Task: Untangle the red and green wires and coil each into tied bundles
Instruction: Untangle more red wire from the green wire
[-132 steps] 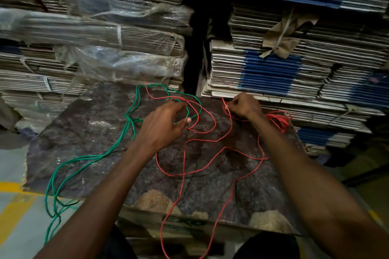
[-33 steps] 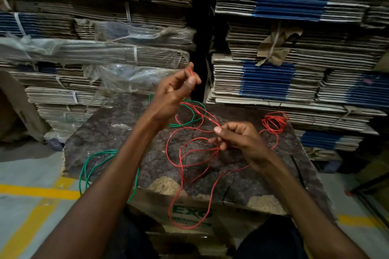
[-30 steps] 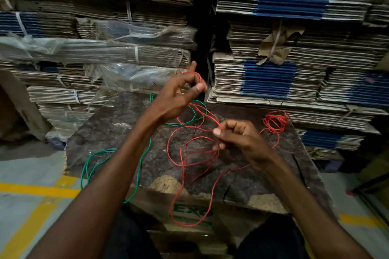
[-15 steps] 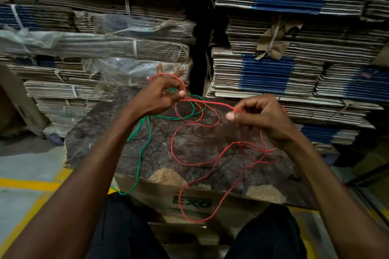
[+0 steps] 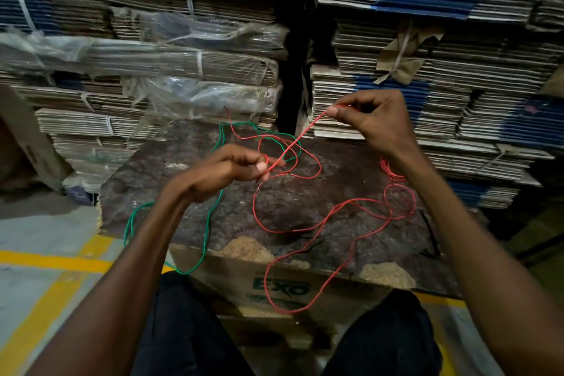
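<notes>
Head view
Left hand [image 5: 225, 169]: raised over the middle of the board, fingers curled, thumb and fingertips pinching the red wire [image 5: 305, 217] near its lower end of a taut stretch.
Right hand [image 5: 374, 122]: held higher and further back, in front of the right cardboard stack, thumb and forefinger pinching the same red wire.
Taut stretch: between the two hands the red wire runs straight on a slant, up from the left hand to the right hand.
Rest of red wire: loose loops lie on the board below and between the hands; one long loop hangs over the near edge in front of the printed box [image 5: 280, 287]; a small tight cluster of red turns sits just behind the right wrist.
Green wire [image 5: 210, 223]: lies on the left part of the board, curling at the far side where it crosses the red loops, then running under the left hand and dropping over the near left edge toward the floor.
Board [image 5: 171, 180]: dark, mottled, worn at the near edge, resting on the printed box.
Background: bundled flattened cardboard stacks [image 5: 427, 40], some wrapped in clear plastic.
Floor [image 5: 45, 268]: grey with yellow lines.
</notes>
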Demonstrator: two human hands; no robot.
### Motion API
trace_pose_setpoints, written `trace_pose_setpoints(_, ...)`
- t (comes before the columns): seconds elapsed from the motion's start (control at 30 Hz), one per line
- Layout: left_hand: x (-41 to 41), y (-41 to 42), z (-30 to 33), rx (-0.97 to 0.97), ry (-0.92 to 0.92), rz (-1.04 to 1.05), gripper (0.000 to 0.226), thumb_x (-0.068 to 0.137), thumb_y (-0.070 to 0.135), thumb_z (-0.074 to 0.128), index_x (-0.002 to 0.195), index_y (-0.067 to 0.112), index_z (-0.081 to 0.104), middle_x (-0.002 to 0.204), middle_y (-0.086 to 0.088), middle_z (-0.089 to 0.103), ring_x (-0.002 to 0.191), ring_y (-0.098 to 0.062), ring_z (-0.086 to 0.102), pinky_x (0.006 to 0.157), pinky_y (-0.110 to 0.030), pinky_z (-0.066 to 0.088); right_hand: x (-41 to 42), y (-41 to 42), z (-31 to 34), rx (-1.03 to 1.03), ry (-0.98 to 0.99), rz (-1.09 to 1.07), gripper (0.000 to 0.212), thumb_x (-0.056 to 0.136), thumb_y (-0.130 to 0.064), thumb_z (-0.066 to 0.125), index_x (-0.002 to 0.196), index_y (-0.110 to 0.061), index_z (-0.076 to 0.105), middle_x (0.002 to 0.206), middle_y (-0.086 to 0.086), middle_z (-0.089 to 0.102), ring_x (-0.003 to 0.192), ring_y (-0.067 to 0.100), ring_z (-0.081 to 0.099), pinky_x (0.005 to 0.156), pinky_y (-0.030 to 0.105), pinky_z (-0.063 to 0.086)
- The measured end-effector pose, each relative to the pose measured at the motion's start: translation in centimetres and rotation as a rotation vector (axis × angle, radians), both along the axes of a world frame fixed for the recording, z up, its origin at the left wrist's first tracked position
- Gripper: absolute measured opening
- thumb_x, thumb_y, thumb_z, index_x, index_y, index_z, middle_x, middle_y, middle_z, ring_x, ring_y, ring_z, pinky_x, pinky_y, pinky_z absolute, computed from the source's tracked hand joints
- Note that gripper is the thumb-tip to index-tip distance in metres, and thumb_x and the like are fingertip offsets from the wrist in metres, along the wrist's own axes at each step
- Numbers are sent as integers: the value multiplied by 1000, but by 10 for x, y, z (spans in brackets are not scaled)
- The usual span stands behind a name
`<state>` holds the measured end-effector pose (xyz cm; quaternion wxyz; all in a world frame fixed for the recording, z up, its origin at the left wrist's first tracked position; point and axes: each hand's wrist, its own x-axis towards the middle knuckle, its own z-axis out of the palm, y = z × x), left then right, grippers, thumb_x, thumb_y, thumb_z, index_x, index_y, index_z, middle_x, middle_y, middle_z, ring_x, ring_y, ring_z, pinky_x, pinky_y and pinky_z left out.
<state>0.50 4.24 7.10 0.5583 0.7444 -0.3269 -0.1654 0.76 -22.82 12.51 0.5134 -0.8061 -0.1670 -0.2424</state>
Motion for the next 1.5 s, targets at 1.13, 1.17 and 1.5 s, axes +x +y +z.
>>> trace_pose_setpoints(1.13,23,-19,1,-682,-77,412,20,88,21,57,70,21,64,114,-6,65,99,-4,55,82,-34,44,-48,17,-76,-652,-24,45,37,83,-62,55,85,-30,74,69,-8,70,61,3,63,55,33,50)
trace_pose_setpoints(1.17,27,-17,-2,-515,-231,442,22,91,21,52,71,20,61,105,-7,66,114,-2,54,103,-45,39,-50,13,-71,-637,-55,35,34,83,-61,57,84,-31,74,69,-10,70,61,1,62,55,33,49)
trace_pose_setpoints(1.5,22,-6,-7,146,-465,307,29,89,26,51,69,6,59,100,-18,70,127,-4,49,114,-30,28,-38,7,-27,-281,-207,-38,13,89,-27,68,82,-19,75,66,-5,66,57,12,58,53,36,44)
